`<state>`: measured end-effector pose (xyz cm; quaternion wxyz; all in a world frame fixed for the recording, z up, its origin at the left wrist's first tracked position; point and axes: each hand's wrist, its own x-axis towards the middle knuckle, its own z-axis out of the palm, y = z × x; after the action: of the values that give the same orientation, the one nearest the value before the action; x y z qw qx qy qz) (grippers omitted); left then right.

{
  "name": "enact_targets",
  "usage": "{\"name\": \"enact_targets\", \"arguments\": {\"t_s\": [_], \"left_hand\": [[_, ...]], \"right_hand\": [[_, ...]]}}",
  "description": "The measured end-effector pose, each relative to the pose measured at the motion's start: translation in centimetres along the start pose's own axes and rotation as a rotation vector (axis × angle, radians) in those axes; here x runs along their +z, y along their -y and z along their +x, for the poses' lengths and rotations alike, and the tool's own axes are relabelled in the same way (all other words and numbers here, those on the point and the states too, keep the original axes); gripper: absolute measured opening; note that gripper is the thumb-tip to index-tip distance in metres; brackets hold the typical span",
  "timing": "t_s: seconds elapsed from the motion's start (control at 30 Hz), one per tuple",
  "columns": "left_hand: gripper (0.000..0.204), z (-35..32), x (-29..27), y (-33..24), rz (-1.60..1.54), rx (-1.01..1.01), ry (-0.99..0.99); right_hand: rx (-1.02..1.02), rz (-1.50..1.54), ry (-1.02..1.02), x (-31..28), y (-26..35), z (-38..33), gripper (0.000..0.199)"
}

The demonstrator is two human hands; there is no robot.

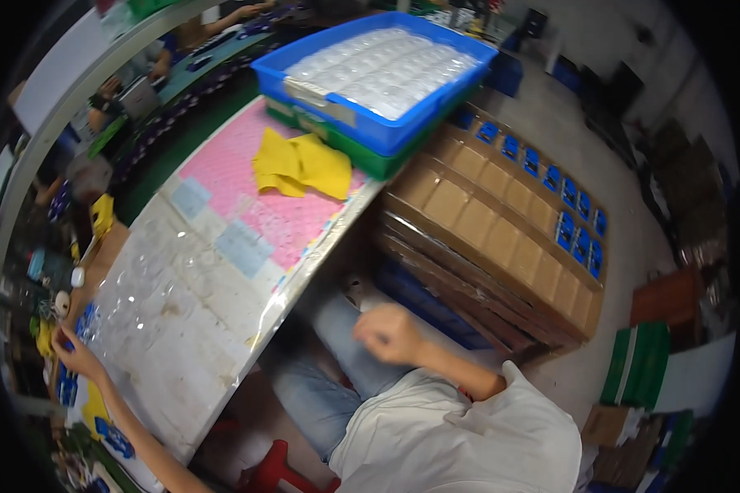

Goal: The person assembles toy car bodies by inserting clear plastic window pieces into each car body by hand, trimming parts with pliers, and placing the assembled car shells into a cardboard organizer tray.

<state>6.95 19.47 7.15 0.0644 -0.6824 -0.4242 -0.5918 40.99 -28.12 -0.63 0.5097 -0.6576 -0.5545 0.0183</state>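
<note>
At the far left, my left hand reaches over the table's far edge, beside several small blue pieces. Its fingers are bent together around something dark and small that I cannot make out. My right hand hangs above my lap, between the table and the carton. Its fingers curl inward and are slightly blurred; whatever they may hold is hidden. Clear plastic blister pieces lie scattered on the table near my left hand.
A blue tray of clear plastic packs sits on a green one at the table's end, by a yellow cloth. To the right stands a divided carton with blue items in some slots. A red stool is below; other people work across.
</note>
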Motion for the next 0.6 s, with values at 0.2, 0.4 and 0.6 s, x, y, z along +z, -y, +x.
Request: {"name": "enact_targets", "arguments": {"t_s": [0.2,0.4,0.6], "left_hand": [[0.022,-11.7,-10.0,-17.5,0.110,0.482,0.644],[0.022,-17.5,-10.8,-23.4,0.096,0.412,0.897],[0.025,-17.0,-10.6,-24.4,-0.089,0.268,0.779]], "right_hand": [[0.190,-0.763,-0.589,-17.7,-9.8,-0.6,0.009],[0.853,-1.408,-0.667,-34.5,-22.8,-9.2,0.045],[0.950,-1.589,-0.433,-41.8,-28.1,-15.8,0.053]]}}
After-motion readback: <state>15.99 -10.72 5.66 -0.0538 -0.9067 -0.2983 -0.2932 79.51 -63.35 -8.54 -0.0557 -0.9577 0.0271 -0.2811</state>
